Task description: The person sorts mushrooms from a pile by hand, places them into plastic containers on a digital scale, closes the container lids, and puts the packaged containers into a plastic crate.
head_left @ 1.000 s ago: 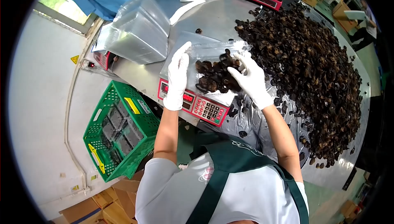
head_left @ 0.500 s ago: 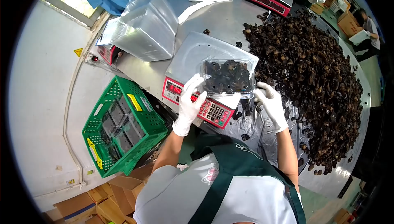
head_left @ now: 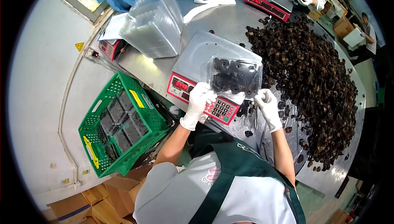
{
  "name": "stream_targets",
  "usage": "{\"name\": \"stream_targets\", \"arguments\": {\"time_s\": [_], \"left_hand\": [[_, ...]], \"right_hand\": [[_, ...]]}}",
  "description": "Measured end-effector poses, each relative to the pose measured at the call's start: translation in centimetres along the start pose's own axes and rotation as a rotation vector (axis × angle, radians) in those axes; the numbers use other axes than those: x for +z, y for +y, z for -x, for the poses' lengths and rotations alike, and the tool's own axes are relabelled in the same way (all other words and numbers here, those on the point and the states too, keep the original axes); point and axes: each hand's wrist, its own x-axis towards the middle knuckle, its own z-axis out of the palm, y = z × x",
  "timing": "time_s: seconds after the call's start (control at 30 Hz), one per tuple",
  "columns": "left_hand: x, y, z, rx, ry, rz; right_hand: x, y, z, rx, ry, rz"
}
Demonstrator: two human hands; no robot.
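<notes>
A clear plastic box (head_left: 236, 76) full of dark, ear-shaped pieces sits with its lid down on the metal plate of a red scale (head_left: 177, 85) with a lit red display. My left hand (head_left: 201, 101), in a white glove, pinches at the box's near left corner, above the keypad. At the near right corner my gloved right hand (head_left: 266, 104) has its fingers closed against the box edge. A large heap of dark dried pieces (head_left: 308, 80) lies to the right of the scale.
Stacked clear boxes (head_left: 156, 27) stand behind the scale at the left. A green crate (head_left: 119, 129) on the lower left holds several filled boxes. Across the table are another red scale (head_left: 269, 6) and a co-worker's gloved hand (head_left: 304, 1). Cardboard boxes (head_left: 123, 187) lie below.
The box was open with my hands around it; its lid is now down. My hands have moved to its near corners and their fingers have closed.
</notes>
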Motion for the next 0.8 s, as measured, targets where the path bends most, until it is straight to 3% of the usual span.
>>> {"name": "stream_targets", "arguments": {"time_s": [0.1, 0.13, 0.17, 0.2, 0.23, 0.27, 0.3, 0.37, 0.4, 0.43, 0.57, 0.77, 0.8], "left_hand": [[-0.3, 0.0, 0.9, 0.088, 0.010, -0.069], [-1.8, -0.2, 0.9, 0.080, -0.051, -0.303], [-2.4, -0.3, 1.1, 0.085, -0.053, -0.341], [-2.5, 1.0, 1.5, 0.282, -0.089, -0.482], [-2.6, 2.6, 1.8, 0.480, -0.124, -0.622], [-2.5, 2.7, 1.7, 0.225, -0.092, -0.095], [-3.1, 2.4, 1.0, 0.201, 0.020, -0.086], [-6.1, 2.7, 1.7, 0.684, 0.030, -0.666], [-7.1, 3.4, 2.0, 0.750, 0.046, -0.689], [-8.2, 3.3, 2.0, 0.744, 0.047, -0.597], [-13.0, 5.3, 3.7, 0.823, 0.146, -0.695], [-20.4, 6.5, 6.4, 0.803, 0.243, -0.684], [-20.9, 6.8, 6.9, 0.737, 0.224, -0.549]], "right_hand": [[0.7, 0.4, 1.3, -0.137, 0.081, 0.064], [0.9, 0.0, 1.8, -0.305, 0.113, 0.323], [1.2, -0.4, 2.3, -0.469, 0.140, 0.584], [1.7, -1.4, 2.8, -0.518, 0.130, 0.681], [2.8, -2.3, 2.5, -0.737, 0.101, 0.632], [3.3, -2.3, 2.0, -0.886, 0.088, 0.668], [4.3, -2.6, 1.8, -1.036, 0.073, 0.699], [6.3, -3.8, 2.3, -1.031, 0.068, 0.809], [7.4, -4.0, 2.1, -1.056, 0.071, 0.840], [8.5, -4.2, 1.9, -1.083, 0.068, 0.871], [13.6, -4.2, 0.9, -1.174, 0.033, 0.935], [21.5, -4.2, -0.3, -1.277, -0.086, 0.812], [22.6, -4.1, -0.3, -1.258, -0.089, 0.812]]}}
